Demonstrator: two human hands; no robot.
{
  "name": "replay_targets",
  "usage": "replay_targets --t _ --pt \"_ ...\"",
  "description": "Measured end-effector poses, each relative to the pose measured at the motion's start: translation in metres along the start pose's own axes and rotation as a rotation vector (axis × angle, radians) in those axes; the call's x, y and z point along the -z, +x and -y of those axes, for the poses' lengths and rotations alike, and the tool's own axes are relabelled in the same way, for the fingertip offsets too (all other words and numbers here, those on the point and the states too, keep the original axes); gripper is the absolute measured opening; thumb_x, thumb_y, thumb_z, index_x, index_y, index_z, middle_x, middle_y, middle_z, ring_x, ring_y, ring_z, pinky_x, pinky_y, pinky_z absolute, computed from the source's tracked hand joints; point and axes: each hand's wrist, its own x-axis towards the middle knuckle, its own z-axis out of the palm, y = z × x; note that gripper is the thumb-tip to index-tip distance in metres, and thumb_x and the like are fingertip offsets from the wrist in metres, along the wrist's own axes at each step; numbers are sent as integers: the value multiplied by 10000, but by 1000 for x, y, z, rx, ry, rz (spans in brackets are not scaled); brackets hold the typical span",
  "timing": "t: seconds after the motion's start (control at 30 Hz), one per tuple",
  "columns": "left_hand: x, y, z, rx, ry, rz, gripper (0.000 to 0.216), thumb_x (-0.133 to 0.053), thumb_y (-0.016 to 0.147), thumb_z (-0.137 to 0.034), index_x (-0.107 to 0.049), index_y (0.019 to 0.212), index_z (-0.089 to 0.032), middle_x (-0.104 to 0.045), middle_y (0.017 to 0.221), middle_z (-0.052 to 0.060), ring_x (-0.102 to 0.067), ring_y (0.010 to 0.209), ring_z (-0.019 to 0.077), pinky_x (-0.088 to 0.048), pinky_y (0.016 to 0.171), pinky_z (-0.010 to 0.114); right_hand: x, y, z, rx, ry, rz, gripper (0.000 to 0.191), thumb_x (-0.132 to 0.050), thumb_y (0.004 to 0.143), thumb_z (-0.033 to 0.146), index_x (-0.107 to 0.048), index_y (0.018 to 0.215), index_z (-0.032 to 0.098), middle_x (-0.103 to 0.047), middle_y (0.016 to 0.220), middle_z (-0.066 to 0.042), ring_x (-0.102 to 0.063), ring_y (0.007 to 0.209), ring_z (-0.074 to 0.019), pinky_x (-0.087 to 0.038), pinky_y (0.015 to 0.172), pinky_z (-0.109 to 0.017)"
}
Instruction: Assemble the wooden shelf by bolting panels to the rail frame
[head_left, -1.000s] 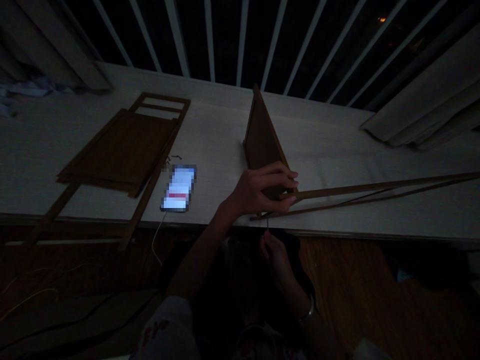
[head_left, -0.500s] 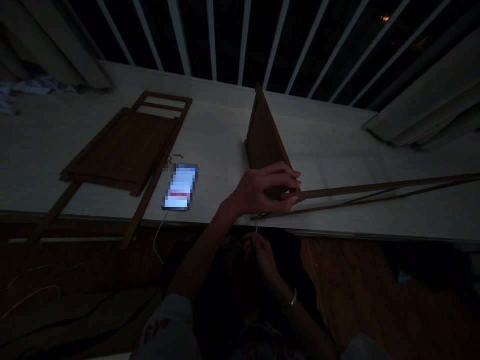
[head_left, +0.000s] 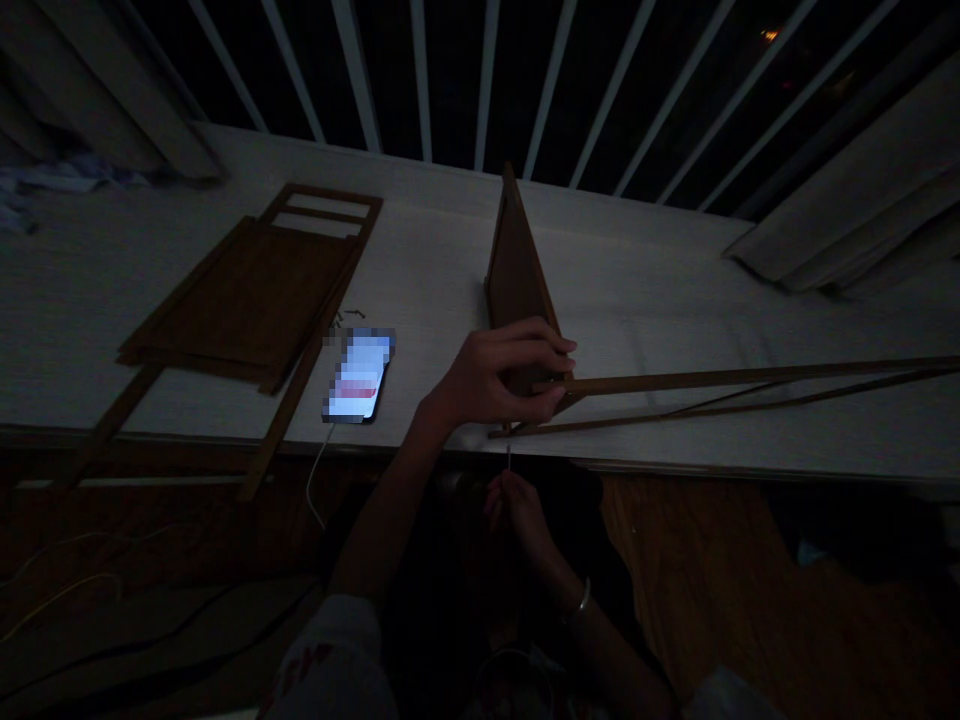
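Note:
My left hand (head_left: pixel 491 375) is closed around the near corner of a wooden folding piece. Its panel (head_left: pixel 516 265) stands on edge, and its slim legs (head_left: pixel 712 380) stretch off to the right. Just below that corner, my right hand (head_left: pixel 525 508) pinches a thin light-coloured rod (head_left: pixel 508 457), probably metal, pointing up at the underside of the wood. Whether the rod's tip touches the wood, I cannot tell. A bracelet (head_left: pixel 585 597) circles my right wrist.
A second wooden folding piece (head_left: pixel 225 290) lies flat at left on the white ledge (head_left: pixel 435 260). Close by are a lit phone (head_left: pixel 360 375) with a cable (head_left: pixel 309 490) and some small hardware (head_left: pixel 349 317). Pale bars (head_left: pixel 420 80) line the back; curtains (head_left: pixel 855 210) hang at both sides.
My left hand and the wooden piece in it have shifted slightly left, with the panel turning more edge-on. More of the rod shows above my right hand, which has barely moved.

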Motion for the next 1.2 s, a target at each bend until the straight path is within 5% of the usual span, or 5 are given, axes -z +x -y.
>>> replay_targets --t 0.4,0.77,1.2 --pt "10 0 -7 41 28 12 171 -628 663 -147 -620 833 -144 -647 924 59 -615 812 101 -523 696 223 -1 10 -1 -19 -52 67 481 -428 789 632 -506 680 170 -567 454 10 -475 314 -88 -251 326 -190" --pt "10 -3 -7 63 8 17 186 -637 664 -144 -626 849 -131 -644 943 71 -617 853 114 -519 737 235 0 10 -2 53 -178 3 486 -363 854 580 -435 571 192 -399 406 57 -340 357 -65 -241 382 -204" --pt "11 -3 -7 63 7 10 165 -637 669 -146 -624 833 -129 -648 936 75 -618 850 113 -515 739 239 0 9 0 85 -292 -43 470 -359 848 568 -414 568 194 -385 481 51 -340 451 -83 -268 450 -220"
